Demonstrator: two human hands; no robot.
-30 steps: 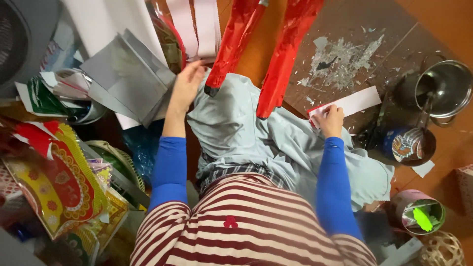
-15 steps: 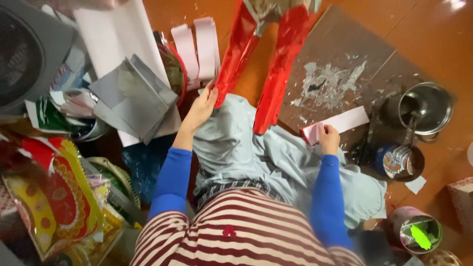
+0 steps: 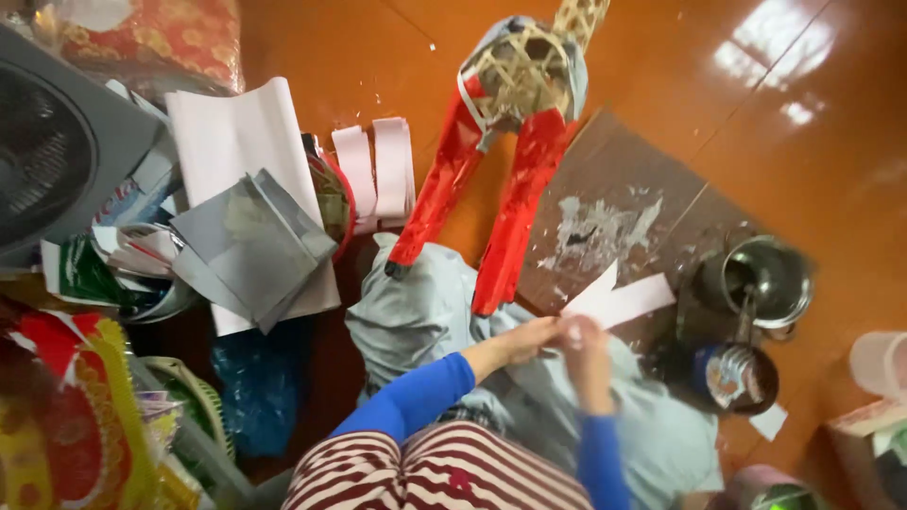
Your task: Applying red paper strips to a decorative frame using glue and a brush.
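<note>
Head view looking straight down: both hands have come together over the lap now, where half a second ago they were spread apart, the left one up by the red legs and the right one alone on the paper. The left hand [image 3: 529,340] and right hand [image 3: 578,342] are both curled in and pinching the near end of a white paper strip [image 3: 624,300], fingers mostly closed round it. It's a bit blurred, so I can't tell exactly which fingers do the gripping. My read is that the strip is now being worked two-handed rather than just held down.

Taking the strip as the landmark: it pokes out away from the body, over the edge of a dark cardboard sheet [image 3: 652,189] that has white paper scraps and glue-looking smears on it. Under the hands is a pale grey-blue cloth [image 3: 416,316] spread over the lap. Just left of the strip is a bamboo-frame figure with red paper-wrapped legs [image 3: 510,222], its feet resting on that cloth. Right of the strip there's a metal pot [image 3: 767,279] and, nearer the body, a small tin [image 3: 737,376]. Further left of the strip, past the figure, lie two pink-white paper strips [image 3: 376,170] on the orange floor [image 3: 378,57], then grey folded paper [image 3: 253,247] and a big white sheet [image 3: 234,132]
</note>
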